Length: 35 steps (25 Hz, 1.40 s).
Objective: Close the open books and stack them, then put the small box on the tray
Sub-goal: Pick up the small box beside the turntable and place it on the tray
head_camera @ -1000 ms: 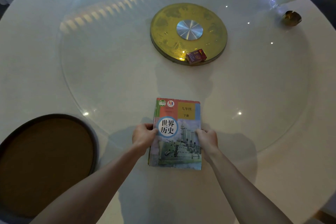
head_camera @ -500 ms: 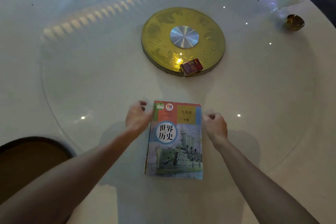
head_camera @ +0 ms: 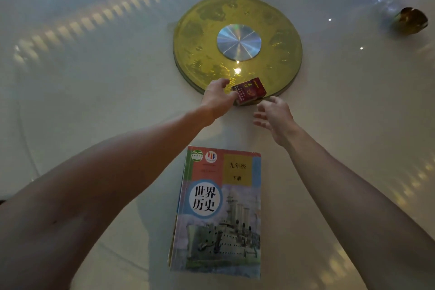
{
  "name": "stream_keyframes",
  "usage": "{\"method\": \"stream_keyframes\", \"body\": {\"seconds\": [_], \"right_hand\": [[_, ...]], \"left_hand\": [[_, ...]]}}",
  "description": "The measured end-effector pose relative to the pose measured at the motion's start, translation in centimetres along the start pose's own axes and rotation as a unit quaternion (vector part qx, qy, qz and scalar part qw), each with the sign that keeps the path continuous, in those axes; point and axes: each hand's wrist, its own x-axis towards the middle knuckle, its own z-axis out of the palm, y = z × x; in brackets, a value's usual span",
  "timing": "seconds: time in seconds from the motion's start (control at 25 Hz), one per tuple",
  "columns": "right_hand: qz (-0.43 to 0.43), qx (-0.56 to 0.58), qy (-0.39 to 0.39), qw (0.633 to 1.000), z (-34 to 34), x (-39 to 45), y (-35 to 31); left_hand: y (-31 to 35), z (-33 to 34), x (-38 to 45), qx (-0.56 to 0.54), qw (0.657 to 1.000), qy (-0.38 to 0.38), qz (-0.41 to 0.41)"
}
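Observation:
A small red box (head_camera: pixel 250 91) lies on the near edge of the round gold disc (head_camera: pixel 270 30). My left hand (head_camera: pixel 217 97) is stretched out to it, thumb and fingers closed on the box's left end. My right hand (head_camera: pixel 273 113) hovers just below and right of the box, fingers spread, holding nothing. The closed books (head_camera: pixel 223 209) lie stacked near me between my forearms; the top one has a colourful cover with a warship, and page edges of a book beneath show at its left side. The tray is out of view.
The disc has a silver hub (head_camera: pixel 239 42) and sits at the centre of a glass turntable on the pale round table (head_camera: pixel 94 101). A small amber object (head_camera: pixel 410 20) stands at the far right.
Both hands left the book stack and reached forward to the gold disc. My left hand has closed on the red box; the view has moved closer and the tray has dropped out of sight.

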Motion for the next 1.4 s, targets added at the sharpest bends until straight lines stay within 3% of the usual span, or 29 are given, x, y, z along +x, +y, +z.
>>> {"method": "stream_keyframes", "body": {"seconds": [0.16, 0.4, 0.72, 0.88, 1.08, 1.4], "right_hand": [[-0.007, -0.01, -0.048, 0.999, 0.7, 1.1, -0.1], [-0.036, -0.044, -0.036, 0.998, 2.7, -0.1, 0.0], [-0.092, -0.114, -0.087, 0.985, 10.2, -7.6, -0.1], [-0.11, -0.15, -0.168, 0.968, 18.9, -13.5, 1.2], [-0.094, -0.203, -0.27, 0.937, 29.7, -21.3, 5.3], [-0.11, -0.338, -0.344, 0.869, 40.4, -30.9, 14.4]], "left_hand": [[-0.6, 0.6, 2.0, -0.01, 0.999, -0.03, -0.024], [-2.7, 0.1, 0.6, -0.043, 0.997, -0.025, -0.065], [-6.9, -7.3, -8.9, -0.119, 0.983, 0.113, -0.081], [-12.0, -14.3, -16.6, -0.129, 0.957, 0.235, -0.114], [-20.2, -21.8, -26.3, -0.153, 0.916, 0.333, -0.163], [-31.4, -26.1, -39.7, -0.152, 0.869, 0.402, -0.245]]}}
